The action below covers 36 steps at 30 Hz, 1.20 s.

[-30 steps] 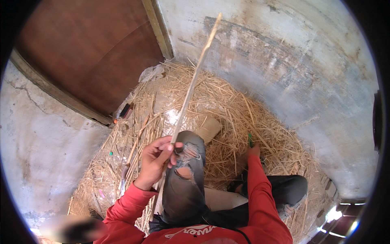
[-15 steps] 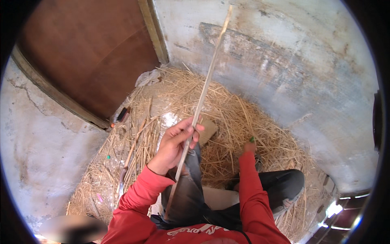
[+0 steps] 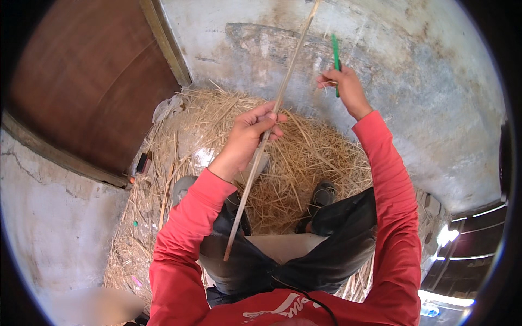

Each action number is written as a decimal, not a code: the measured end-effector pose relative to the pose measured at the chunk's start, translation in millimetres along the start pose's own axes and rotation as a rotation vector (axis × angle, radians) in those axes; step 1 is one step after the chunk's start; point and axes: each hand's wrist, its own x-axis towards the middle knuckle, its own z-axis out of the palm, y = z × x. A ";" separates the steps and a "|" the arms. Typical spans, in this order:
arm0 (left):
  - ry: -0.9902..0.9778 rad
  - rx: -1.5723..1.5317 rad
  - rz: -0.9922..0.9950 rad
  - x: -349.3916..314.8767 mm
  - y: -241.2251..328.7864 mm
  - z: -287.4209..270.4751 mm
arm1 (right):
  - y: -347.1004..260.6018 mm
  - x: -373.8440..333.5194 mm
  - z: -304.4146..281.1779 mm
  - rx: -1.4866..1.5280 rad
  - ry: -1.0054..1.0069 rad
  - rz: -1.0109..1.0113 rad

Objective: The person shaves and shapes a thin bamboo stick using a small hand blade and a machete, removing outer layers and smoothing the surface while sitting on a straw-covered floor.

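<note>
A long, thin wooden strip [image 3: 289, 72], likely split bamboo, slants from above my lap up past the top edge of the picture. My left hand [image 3: 251, 132] pinches it near its middle, thumb on top and fingers curled behind. To the right of the strip's upper part, my right hand [image 3: 343, 87] is raised in front of the wall, closed around a slim green tool [image 3: 335, 51] pointing upward. A pale thin curl shows by those fingers. What the tool's working end looks like is too small to tell.
Loose straw-like shavings [image 3: 288, 190] cover the floor between my feet and along the wall [image 3: 424, 98]. A brown door [image 3: 81, 70] stands at the left. A small dark object [image 3: 142, 162] lies near its frame, and a crumpled plastic bag [image 3: 167, 107] sits in the corner.
My right hand has risen from near the floor shavings to beside the strip's upper part, bringing the green tool up. My left hand and the strip have shifted up and slightly right.
</note>
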 end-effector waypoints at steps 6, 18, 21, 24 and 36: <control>-0.070 -0.003 -0.127 15.6 -41.9 0.7 | 26.9 -28.7 50.0 0.134 -0.001 -0.076; -0.106 0.224 -0.178 14.2 -56.3 -12.8 | 60.0 3.2 1.5 -0.101 0.196 -0.135; -0.014 0.142 -0.187 17.3 -39.3 -27.3 | 60.0 -5.9 7.2 -0.349 0.011 -0.153; -0.001 0.133 -0.141 15.8 -32.2 -34.0 | 58.3 -11.8 23.3 -0.129 -0.080 -0.195; -0.073 0.106 -0.103 -2.0 -27.2 -34.5 | 37.4 -33.4 47.5 -0.387 -0.158 -0.330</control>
